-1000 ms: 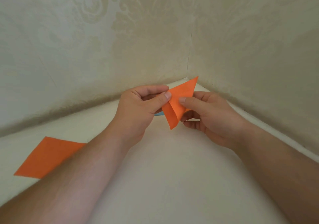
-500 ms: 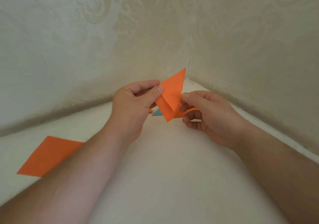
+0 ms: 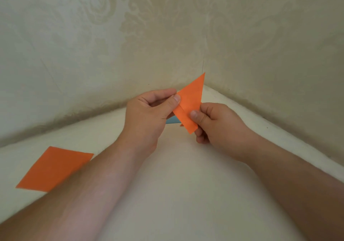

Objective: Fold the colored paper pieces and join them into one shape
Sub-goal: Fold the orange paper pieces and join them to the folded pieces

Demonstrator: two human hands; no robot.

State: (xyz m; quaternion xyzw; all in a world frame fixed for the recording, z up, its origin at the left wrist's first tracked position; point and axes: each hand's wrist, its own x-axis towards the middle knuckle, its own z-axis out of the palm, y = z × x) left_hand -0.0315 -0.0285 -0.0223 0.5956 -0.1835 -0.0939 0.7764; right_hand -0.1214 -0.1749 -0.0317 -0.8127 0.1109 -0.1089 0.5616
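orange piece half folded, pinched by left hand and right hand; flat orange sheet near left unfolded, nothing joined.

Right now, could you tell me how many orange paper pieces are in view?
2, perhaps 3: a folded piece pinched by both hands, a flat sheet lying at left, and a partly hidden orange scrap.

The folded orange piece between the hands is thin matt paper with sharp creases. Left of the hands a flat orange sheet looks equally matt and smooth. The cream tabletop is smooth, faintly sheened. Beyond the hands, the wallpaper bears a raised, softly glossy damask pattern
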